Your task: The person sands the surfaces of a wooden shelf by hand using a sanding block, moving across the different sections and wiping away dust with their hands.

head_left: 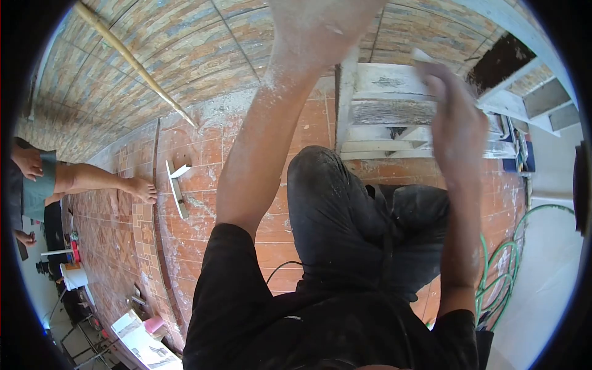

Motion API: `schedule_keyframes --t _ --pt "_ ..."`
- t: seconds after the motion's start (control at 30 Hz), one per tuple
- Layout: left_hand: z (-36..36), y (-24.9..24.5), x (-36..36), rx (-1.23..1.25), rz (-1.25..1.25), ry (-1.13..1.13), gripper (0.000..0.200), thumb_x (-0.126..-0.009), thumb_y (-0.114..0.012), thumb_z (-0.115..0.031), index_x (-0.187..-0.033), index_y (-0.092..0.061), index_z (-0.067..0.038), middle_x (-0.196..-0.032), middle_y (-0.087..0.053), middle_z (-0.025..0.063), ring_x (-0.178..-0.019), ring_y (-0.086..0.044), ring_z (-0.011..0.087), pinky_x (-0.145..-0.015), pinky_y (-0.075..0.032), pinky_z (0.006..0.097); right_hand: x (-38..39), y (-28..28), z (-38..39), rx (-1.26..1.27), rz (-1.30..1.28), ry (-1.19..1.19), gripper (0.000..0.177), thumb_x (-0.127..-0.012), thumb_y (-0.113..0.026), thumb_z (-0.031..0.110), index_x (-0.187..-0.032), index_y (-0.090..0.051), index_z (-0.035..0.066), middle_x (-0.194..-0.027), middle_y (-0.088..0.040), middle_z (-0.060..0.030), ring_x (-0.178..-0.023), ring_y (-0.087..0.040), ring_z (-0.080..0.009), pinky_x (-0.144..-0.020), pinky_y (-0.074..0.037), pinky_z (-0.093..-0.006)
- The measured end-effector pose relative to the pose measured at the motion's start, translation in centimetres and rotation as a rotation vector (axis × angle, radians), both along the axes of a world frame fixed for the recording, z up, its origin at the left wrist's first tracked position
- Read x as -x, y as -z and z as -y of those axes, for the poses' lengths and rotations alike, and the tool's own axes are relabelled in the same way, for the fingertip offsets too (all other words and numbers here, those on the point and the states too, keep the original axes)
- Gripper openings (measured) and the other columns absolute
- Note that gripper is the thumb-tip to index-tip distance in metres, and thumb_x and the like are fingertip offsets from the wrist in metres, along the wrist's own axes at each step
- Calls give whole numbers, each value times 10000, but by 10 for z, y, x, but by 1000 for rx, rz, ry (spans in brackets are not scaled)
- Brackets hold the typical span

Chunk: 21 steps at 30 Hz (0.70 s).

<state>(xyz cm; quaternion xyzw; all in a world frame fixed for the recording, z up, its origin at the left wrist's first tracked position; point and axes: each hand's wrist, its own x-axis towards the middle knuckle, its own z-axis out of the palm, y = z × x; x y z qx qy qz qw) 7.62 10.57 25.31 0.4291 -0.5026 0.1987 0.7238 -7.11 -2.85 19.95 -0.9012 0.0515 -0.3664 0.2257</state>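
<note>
My left hand (327,24) is raised at the top middle, dusty with white powder; its fingers are cut off by the frame's upper edge. My right hand (456,114) is up at the right, blurred, with its fingers bent around a small pale piece (422,57) that shows at the fingertips. Behind and beside that hand stands a white wooden frame with worn, dark-streaked slats (391,113).
A co-worker's bare leg (98,179) and hand are at the far left. On the tiled floor lies a metal bracket (177,190). A wooden pole (132,60) leans at the upper left; a green hose (509,277) coils at the right, a white bucket (74,276) at the lower left.
</note>
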Motion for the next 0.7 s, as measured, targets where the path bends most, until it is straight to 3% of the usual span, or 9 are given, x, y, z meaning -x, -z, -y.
schedule_keyframes --t 0.07,0.1,0.2,0.3,0.43,0.5,0.53,0.6,0.7 --pt "-4 1 -6 8 56 -58 80 -880 -636 -87 -906 -607 -17 -1010 -667 165 -494 -473 29 -433 -384 176 -16 6 -20 244 163 -187 154 -886 -543 17 -1007 -634 46 -1051 -670 -102 -924 -659 -270 -778 -542 -356" --pt "-9 -1 -7 14 22 84 76 -887 -624 -88 -905 -603 -17 -954 -668 149 -478 -452 31 -468 -399 181 -12 9 -21 249 166 -168 154 -886 -543 17 -1007 -634 46 -1051 -670 -102 -924 -659 -270 -778 -542 -356" --pt "0 1 -1 -3 -21 142 74 -903 -592 -90 -906 -593 -16 -764 -638 87 -419 -385 38 -478 -394 190 0 12 -19 241 195 -295 156 -882 -549 21 -1019 -622 34 -1025 -674 -105 -925 -656 -276 -773 -543 -350" --pt "10 3 -4 125 100 116 80 -905 -585 -95 -904 -594 -15 -667 -585 41 -406 -381 42 -403 -338 187 5 -9 9 -74 -46 -100 148 -876 -577 78 -1010 -605 20 -977 -666 -154 -970 -633 -322 -855 -500 -417" --pt "-1 -1 -1 33 -91 106 95 -905 -583 -107 -907 -600 -13 -811 -652 110 -422 -404 44 -365 -307 186 -30 9 -17 227 101 -177 167 -868 -579 93 -1021 -599 28 -986 -654 -151 -924 -633 -329 -809 -503 -412" --pt "4 1 -1 52 -89 111 101 -906 -583 -112 -910 -603 -13 -867 -668 135 -421 -408 45 -366 -312 188 -19 11 -30 196 163 -264 167 -866 -582 90 -1019 -597 28 -999 -650 -156 -933 -633 -329 -817 -501 -418" --pt "10 1 7 190 -255 376 110 -907 -582 -118 -917 -606 -10 -919 -670 154 -413 -407 45 -360 -311 190 -16 12 -34 166 222 -362 166 -864 -585 88 -1018 -595 27 -1012 -646 -161 -942 -632 -329 -824 -499 -425" --pt "8 3 9 328 -426 630 120 -908 -581 -123 -924 -609 -8 -972 -671 174 -405 -405 46 -355 -311 191 -6 9 -11 190 192 -395 173 -851 -610 101 -1013 -595 39 -1011 -646 -164 -961 -630 -330 -845 -496 -433" --pt "3 0 8 85 -71 150 125 -908 -579 -122 -932 -610 -4 -983 -669 173 -401 -410 47 -349 -309 190 -6 -12 15 -108 -97 -112 156 -856 -597 92 -1002 -595 36 -1020 -649 -154 -972 -627 -338 -864 -497 -434"
